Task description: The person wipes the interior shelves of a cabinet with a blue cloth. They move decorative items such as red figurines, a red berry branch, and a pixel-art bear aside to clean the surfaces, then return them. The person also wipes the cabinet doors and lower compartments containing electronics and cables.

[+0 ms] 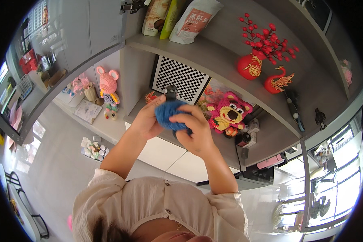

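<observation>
In front of the open cabinet I hold up a blue, soft-looking bundle between both hands. Motion smears it, so whether it is a cloth or wound yarn is unclear. My left hand closes round its left side, thumb up. Curled fingers of my right hand press on it from the right. A dark, shiny piece sticks out above the blue bundle, and a bit of black shows below it; most of that dark thing is hidden. Behind the hands stands a black-and-white checkered board.
On the upper shelf stand pouches, a red vase with berry branches and a red swan figure. Below sits a pink-and-yellow crocheted bear. A pink bear figure is at left. Open glass doors flank the cabinet.
</observation>
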The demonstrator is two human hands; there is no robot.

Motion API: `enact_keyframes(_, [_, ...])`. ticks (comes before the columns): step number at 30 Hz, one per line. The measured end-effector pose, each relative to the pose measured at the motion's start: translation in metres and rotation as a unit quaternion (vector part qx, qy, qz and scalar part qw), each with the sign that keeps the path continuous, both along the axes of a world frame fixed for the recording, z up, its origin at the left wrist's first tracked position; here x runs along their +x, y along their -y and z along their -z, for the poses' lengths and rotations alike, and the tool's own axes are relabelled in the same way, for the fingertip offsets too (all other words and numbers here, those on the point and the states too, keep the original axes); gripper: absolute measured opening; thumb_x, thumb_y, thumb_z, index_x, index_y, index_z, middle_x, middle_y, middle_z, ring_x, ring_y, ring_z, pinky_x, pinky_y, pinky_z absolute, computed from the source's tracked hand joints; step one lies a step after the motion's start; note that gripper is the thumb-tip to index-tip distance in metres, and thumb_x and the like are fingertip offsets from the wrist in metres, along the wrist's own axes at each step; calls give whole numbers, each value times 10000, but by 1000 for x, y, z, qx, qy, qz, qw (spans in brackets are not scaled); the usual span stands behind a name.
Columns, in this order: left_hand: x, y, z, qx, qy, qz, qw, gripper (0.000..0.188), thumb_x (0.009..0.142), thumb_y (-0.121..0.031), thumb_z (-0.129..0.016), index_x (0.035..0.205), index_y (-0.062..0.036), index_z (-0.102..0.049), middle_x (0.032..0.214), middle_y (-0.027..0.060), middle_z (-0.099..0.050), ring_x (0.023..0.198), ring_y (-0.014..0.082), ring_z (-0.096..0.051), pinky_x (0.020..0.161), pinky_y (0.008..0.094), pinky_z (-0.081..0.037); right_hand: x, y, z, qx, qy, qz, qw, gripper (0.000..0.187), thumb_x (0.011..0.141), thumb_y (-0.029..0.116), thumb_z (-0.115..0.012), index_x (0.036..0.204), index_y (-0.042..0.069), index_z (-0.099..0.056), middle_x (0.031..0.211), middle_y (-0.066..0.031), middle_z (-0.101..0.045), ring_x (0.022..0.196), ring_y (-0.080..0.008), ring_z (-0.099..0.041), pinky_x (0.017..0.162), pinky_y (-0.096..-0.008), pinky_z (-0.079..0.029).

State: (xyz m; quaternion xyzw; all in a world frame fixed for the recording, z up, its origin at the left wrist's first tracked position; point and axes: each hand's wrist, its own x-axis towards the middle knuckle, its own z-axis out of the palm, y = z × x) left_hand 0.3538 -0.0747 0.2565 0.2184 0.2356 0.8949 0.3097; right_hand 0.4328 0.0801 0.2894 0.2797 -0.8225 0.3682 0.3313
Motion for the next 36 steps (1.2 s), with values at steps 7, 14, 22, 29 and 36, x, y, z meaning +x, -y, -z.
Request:
enact_keyframes(7, [3, 7, 17, -222, -401, -323, 828, 468, 882, -64, -637, 1310, -20, -451, 1139, 43, -515, 1089, 154, -524, 923, 302, -446, 21, -18, 8, -167, -111, 104, 974, 398, 685, -30, -558, 1066, 48, -643, 1144, -184, -559, 979, -309, -577, 872, -378, -455])
enact_keyframes(14, [18, 0, 6, -336, -524, -457, 635, 732, 665, 57, -699, 1337, -82, -442, 1083, 120, -615, 955, 280, -608, 810, 348, -498, 14, 18, 25, 160, -149, 105, 970, 331, 630, 58, -673, 959, 93, -653, 1090, -90, -569, 905, -283, -567, 804, -418, -466])
enact_keyframes(22, [11, 7, 23, -295, -466, -441, 708, 702, 692, 20, -751, 1311, -55, -428, 1060, 117, -637, 936, 246, -638, 841, 349, -502, 5, -19, 19, 137, -126, 219, 958, 308, 666, 36, -634, 968, 92, -655, 1045, -114, -582, 918, -304, -563, 778, -431, -466])
enact_keyframes(29, [-8, 30, -13, -260, -502, -542, 621, 477, 752, -75, -765, 1165, 5, -539, 1053, 121, -618, 1032, 255, -588, 912, 391, -452, 21, -43, 31, 25, -79, 215, 973, 401, 641, -13, -582, 1025, 73, -657, 1094, -153, -605, 932, -342, -571, 826, -422, -460])
enact_keyframes(36, [-103, 46, -120, -376, -600, -610, 355, 280, 864, -154, -641, 1130, -92, -584, 1059, 90, -636, 1012, 299, -556, 900, 394, -427, 47, -49, 41, -1, -52, 230, 972, 403, 635, -15, -565, 1015, 79, -661, 1105, -151, -610, 928, -333, -575, 829, -407, -458])
